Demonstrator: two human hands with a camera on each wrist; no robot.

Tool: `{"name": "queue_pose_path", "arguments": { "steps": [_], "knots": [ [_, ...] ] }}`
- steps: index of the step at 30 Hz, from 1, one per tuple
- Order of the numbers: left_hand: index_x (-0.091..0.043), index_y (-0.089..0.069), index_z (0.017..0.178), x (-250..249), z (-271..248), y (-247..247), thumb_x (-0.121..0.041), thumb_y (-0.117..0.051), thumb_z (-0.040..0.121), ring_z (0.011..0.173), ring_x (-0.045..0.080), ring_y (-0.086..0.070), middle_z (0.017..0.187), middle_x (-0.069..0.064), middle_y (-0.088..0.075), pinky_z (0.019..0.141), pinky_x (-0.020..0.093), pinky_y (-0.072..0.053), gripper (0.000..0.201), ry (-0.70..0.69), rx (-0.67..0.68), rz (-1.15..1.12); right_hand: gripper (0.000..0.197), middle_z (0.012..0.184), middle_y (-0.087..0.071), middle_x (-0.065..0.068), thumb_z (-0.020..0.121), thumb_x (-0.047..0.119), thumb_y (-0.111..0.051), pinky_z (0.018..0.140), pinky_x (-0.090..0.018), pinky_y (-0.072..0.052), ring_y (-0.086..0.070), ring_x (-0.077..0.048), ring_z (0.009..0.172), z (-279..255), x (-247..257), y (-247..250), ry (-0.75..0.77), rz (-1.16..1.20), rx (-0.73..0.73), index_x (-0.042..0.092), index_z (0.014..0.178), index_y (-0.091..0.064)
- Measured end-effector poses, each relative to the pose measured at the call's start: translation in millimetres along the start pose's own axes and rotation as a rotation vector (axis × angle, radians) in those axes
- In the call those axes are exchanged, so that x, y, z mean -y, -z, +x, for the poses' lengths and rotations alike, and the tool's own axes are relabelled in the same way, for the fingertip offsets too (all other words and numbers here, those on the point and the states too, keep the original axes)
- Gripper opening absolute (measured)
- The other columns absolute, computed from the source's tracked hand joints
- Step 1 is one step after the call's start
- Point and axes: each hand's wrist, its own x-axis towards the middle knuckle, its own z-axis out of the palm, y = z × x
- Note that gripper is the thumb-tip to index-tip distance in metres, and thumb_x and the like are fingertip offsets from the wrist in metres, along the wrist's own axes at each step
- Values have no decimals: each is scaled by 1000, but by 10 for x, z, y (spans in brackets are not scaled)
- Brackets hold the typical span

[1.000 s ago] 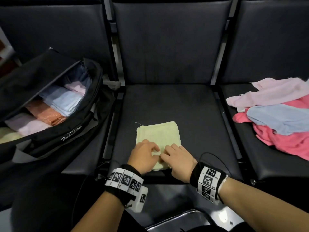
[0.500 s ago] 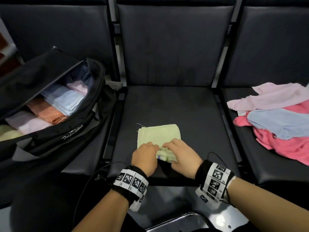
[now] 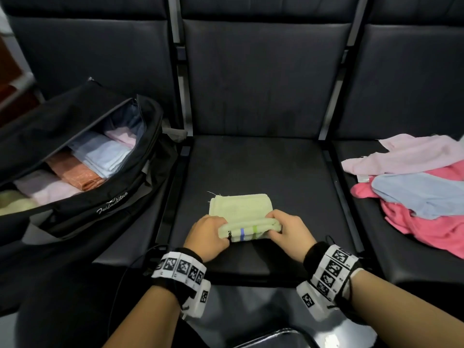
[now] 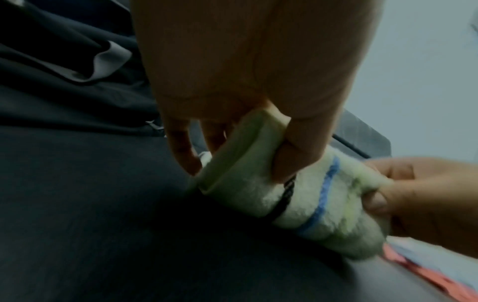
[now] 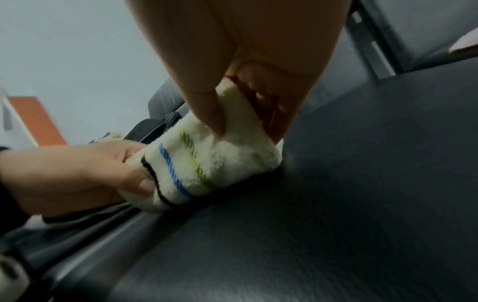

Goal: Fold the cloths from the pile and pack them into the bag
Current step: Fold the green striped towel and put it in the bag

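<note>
A pale yellow cloth (image 3: 239, 205) lies folded on the middle black seat (image 3: 258, 167). Its near edge is lifted, showing blue and green stripes (image 3: 248, 233). My left hand (image 3: 208, 234) pinches the cloth's near left corner, thumb under and fingers on top; the left wrist view shows the same yellow cloth (image 4: 297, 196) in that pinch. My right hand (image 3: 288, 232) pinches the near right corner of the yellow cloth (image 5: 214, 155). An open black bag (image 3: 82, 197) on the left seat holds several folded cloths (image 3: 100, 156). The pile of cloths (image 3: 416, 187) lies on the right seat.
Black seat backs (image 3: 263, 76) rise behind all three seats. Metal dividers (image 3: 334, 177) separate the seats. A cable (image 3: 130, 272) trails from my left wrist band. A shiny metal rail (image 3: 271, 337) shows at the bottom edge.
Both hands went from pressing flat on the yellow cloth to pinching its near edge and lifting it, so the striped underside now shows.
</note>
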Motion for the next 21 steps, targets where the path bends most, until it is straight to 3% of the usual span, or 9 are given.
{"name": "queue_pose_path", "arguments": {
  "steps": [2,4,6,9,12,14,18,21],
  "knots": [
    [-19,-65,76,41,8,68,-14,-69,73,72,13,-59,72,-6,-63,58,19,-45,7,57,-9,-187,18,89,-67,12,85,15,-65,72,-21,-49,-62,-3,82,13,-22,35,-10,62,-35,30,94,-62],
    [-17,-66,79,83,16,108,-15,-72,75,68,12,-58,74,-1,-67,61,23,-46,7,81,1,-284,20,86,-67,14,85,19,-68,66,-12,-44,-61,1,80,10,-56,62,-17,102,-60,36,93,-61],
    [-15,-67,85,105,28,122,-12,-75,80,73,10,-63,82,2,-71,68,29,-51,10,90,42,-392,22,88,-68,15,84,21,-70,68,-10,-44,-60,3,83,4,-98,94,-21,134,-72,39,95,-60],
    [-21,-66,85,121,62,94,-12,-76,85,68,1,-64,78,-8,-71,62,17,-48,14,115,44,-539,23,95,-69,11,85,20,-73,77,-21,-50,-63,-2,89,14,-159,122,-38,183,-86,31,103,-63],
    [-17,-66,86,121,126,40,-18,-73,89,66,6,-60,75,-5,-68,61,22,-48,8,147,-29,-527,27,102,-70,5,86,20,-74,85,-33,-54,-65,-13,96,92,-191,118,-81,254,-104,22,111,-65],
    [-21,-64,83,129,155,-3,-21,-71,91,65,6,-57,73,-8,-65,61,20,-44,10,160,-78,-486,28,103,-69,7,85,23,-75,85,-30,-53,-65,-11,97,179,-204,97,-106,259,-117,24,112,-64],
    [-26,-63,84,144,194,-59,-30,-65,94,69,3,-57,72,-12,-62,56,16,-39,10,191,-176,-414,34,93,-63,15,84,29,-75,73,-13,-44,-61,-7,89,371,-214,46,-146,189,-134,31,115,-60],
    [-23,-65,93,167,236,-106,-33,-61,95,79,8,-61,79,-10,-65,64,25,-46,11,230,-218,-373,51,82,-54,10,84,35,-73,72,-19,-43,-56,-9,80,484,-245,22,-189,106,-113,31,132,-54]
  ]
}}
